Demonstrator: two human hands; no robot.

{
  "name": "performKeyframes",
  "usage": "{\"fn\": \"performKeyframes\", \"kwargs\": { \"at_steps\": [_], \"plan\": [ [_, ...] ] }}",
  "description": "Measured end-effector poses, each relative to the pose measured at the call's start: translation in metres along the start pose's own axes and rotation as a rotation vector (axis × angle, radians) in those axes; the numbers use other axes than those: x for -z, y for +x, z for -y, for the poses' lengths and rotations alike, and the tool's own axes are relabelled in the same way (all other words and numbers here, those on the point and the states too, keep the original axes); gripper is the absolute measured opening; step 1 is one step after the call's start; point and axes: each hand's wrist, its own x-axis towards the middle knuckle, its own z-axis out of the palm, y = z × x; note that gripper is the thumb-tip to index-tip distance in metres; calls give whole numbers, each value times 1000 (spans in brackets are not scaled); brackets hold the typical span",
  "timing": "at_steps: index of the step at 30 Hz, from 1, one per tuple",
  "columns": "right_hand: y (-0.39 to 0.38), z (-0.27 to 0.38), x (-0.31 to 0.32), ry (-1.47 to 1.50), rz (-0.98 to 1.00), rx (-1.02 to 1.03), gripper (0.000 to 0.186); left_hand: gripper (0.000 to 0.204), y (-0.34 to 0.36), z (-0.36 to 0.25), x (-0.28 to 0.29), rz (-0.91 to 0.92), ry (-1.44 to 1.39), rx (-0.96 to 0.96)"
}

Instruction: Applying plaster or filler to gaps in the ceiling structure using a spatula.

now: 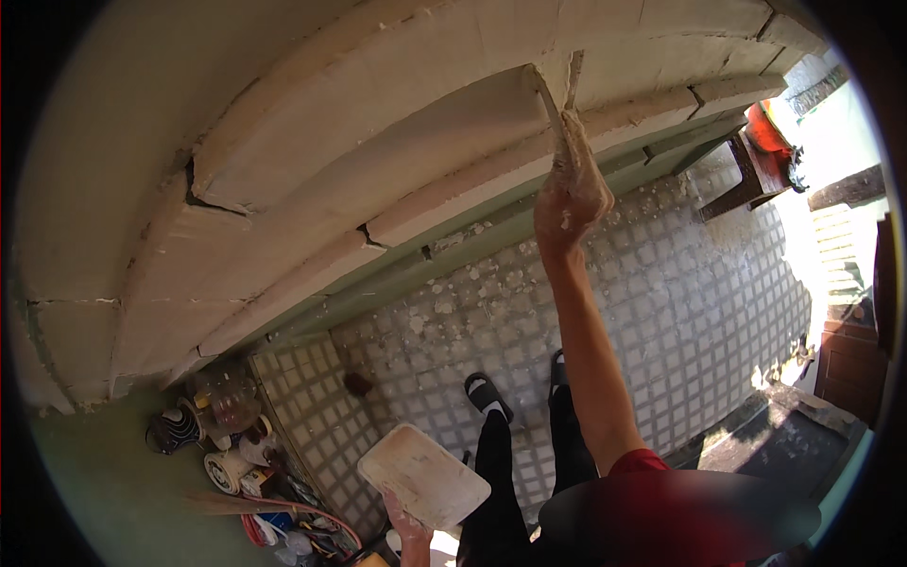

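Note:
My right hand point(571, 200), coated in pale plaster, is raised and closed on a long, plaster-smeared putty knife point(553, 118). The blade reaches into the recess of a pale stepped plaster moulding point(397, 85) along the wall, and its tip touches or nearly touches the surface there. Low at the bottom left, my left hand point(404, 520) grips a rectangular off-white board point(425, 468) with some plaster on it. Its fingers are partly hidden by the board. Some cracks and gaps show along the moulding's bands.
Below are my feet in sandals on a splattered tiled floor point(661, 283). Buckets point(227, 471), bottles and loose items crowd the lower left along the green wall point(113, 472). A wooden stool point(732, 189) with an orange object point(767, 123) stands at upper right by a bright opening. A dark sheet point(775, 444) lies lower right.

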Motion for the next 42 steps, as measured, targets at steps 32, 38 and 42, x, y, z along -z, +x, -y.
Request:
{"fn": "performKeyframes", "kwargs": {
  "at_steps": [32, 38, 42],
  "plan": [
    [-74, 97, -109, 97, -139, -231, 22, 68, 32, 33, 243, 149, -233, 150],
    [-119, 140, -121, 51, 71, -272, 59, 65, 7, 17, 212, 142, 438, -311],
    [-152, 175, -129, 92, 148, -173, 66, 67, -13, -36, 111, -4, 20, -105]
  ]
}}
